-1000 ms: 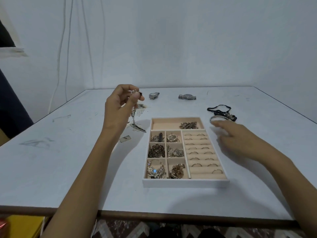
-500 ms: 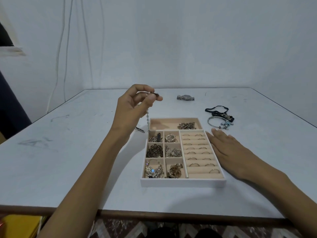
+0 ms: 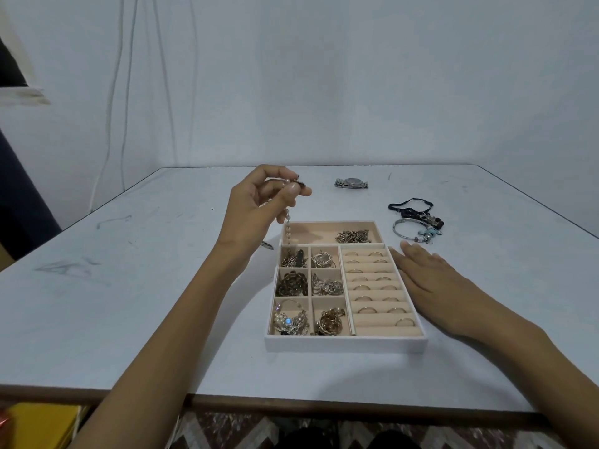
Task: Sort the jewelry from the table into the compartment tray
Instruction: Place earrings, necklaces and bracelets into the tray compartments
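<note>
As your left hand swings its pinched chain over the tray for release, your right hand settles flat beside it.

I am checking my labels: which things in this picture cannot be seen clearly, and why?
Head view only.
- Metal piece beside the tray's far left corner: mostly hidden by the left wrist.
- Lower end of the chain pinched by the left hand: too thin to tell if it touches the tray.
- Dark part at its top: too small, blurred.
- Watch dial: too small to read.
</note>
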`<state>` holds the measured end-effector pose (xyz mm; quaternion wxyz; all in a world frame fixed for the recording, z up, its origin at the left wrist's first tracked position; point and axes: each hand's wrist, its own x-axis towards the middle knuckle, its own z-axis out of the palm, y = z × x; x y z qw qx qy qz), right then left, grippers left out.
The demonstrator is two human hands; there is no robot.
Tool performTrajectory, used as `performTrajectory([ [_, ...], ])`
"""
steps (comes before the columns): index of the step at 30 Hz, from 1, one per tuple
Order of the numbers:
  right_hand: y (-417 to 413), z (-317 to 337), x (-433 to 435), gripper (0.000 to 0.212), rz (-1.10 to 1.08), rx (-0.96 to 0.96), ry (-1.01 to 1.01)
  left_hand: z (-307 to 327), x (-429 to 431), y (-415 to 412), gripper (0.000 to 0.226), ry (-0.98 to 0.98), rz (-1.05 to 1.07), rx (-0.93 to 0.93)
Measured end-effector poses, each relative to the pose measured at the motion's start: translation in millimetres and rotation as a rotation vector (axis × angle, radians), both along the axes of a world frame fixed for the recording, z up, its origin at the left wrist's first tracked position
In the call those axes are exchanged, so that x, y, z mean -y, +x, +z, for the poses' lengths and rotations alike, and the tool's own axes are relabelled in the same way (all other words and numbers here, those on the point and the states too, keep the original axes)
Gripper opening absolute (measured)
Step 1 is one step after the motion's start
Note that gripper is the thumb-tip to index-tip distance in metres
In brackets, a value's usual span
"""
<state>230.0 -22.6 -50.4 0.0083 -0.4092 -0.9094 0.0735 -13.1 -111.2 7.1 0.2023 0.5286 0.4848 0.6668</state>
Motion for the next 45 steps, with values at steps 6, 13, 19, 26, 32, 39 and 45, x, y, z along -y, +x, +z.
performTrajectory([
  [6,1,-1,-3,0.051,-0.002,-0.056,-0.016,-2,-1,-1,0.008,-0.051,0.009,-0.018],
  [13,1,-1,-3,0.051,0.010,-0.067,-0.011,-6,-2,-7,0.010,-0.181,0.025,-0.143],
  [19,2,-1,-3,0.051,0.006,-0.081,-0.005,-8,-1,-8,0.005,-0.288,0.040,-0.278],
  [26,2,1,-2,0.051,0.004,-0.064,-0.001,-12,1,-13,0.005,-0.470,0.067,-0.508],
  [32,2,2,-1,0.051,0.005,-0.076,-0.007,-14,0,-20,0.007,-0.484,0.060,-0.623],
  [39,2,2,-2,0.051,0.008,-0.081,-0.017,-18,0,-25,0.024,-0.575,0.129,-0.678],
  [45,3,2,-2,0.051,0.006,-0.081,-0.018,-19,-2,-28,0.016,-0.562,0.146,-0.715],
])
